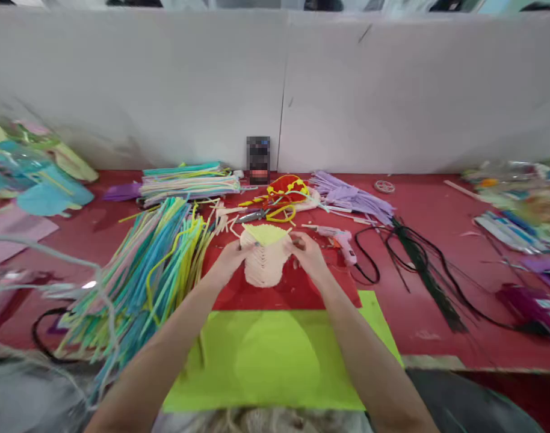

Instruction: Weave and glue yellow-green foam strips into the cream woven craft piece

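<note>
A cream piece made of pipe cleaners [265,264], with a pale yellow pointed section at its top, is held up over a red mat. My left hand [233,257] pinches its left edge. On the opposite side, my right hand [307,252] has its fingers closed at the right edge. A ribbed seam runs down the middle of the piece. Just beyond it lie yellow-handled scissors [279,214]. To the right of my right hand rests a pink glue gun [340,239] with a black cord.
Bundles of coloured pipe cleaners [166,258] spread at the left. Purple pipe cleaners [354,195] lie at the back, near a phone-like dark device [258,161] against the white partition [166,90]. Dark green stems [431,279] and looping cords lie right. A lime-green sheet [275,361] covers the front edge.
</note>
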{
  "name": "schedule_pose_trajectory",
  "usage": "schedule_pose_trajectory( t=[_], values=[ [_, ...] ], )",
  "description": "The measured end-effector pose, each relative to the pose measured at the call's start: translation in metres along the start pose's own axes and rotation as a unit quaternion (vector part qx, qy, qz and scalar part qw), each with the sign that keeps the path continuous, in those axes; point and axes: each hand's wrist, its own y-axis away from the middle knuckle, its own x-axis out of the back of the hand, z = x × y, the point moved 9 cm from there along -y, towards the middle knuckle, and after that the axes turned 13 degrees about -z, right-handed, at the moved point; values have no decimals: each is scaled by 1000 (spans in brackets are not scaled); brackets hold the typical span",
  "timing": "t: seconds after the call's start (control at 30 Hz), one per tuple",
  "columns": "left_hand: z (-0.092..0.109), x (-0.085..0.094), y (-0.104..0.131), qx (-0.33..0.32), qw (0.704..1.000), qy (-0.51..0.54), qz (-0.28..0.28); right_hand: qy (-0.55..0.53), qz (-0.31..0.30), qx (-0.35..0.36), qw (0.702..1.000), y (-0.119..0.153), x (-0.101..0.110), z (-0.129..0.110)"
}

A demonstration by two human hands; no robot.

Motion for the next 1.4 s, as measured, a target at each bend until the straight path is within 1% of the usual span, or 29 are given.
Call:
schedule_pose_trajectory(
  t=[0.03,0.1,0.17,0.23,0.3,0.33,0.4,0.47,0.57,0.9,1.0,1.23,1.4],
  values=[
    [-4,3,4,5,1000,-8,-6,7,0,1,1000,0,-1,1],
    [-11,13,14,26,999,-35,-1,25,4,6,1000,0,-3,3],
    [-20,31,26,64,994,-80,31,52,13,16,998,2,-3,1],
    [-27,57,40,116,980,-136,90,83,25,29,996,4,-2,-5],
    [-34,79,54,172,959,-182,130,109,37,41,992,6,0,-11],
    [-37,87,60,199,949,-200,139,120,43,45,991,7,2,-13],
    [-46,96,67,246,933,-224,136,134,50,49,988,9,4,-16],
    [-54,98,71,279,924,-234,119,144,51,51,987,9,5,-17],
    [-63,96,70,291,921,-240,97,152,44,53,986,9,3,-16],
    [-82,106,58,226,943,-227,92,164,49,43,984,7,5,-12],
    [-83,105,57,215,948,-215,95,165,47,41,984,7,4,-13],
    [-78,103,55,199,958,-177,104,160,48,36,985,8,5,-12],
    [-76,108,57,174,964,-148,135,143,53,32,988,9,6,-13]
  ],
)
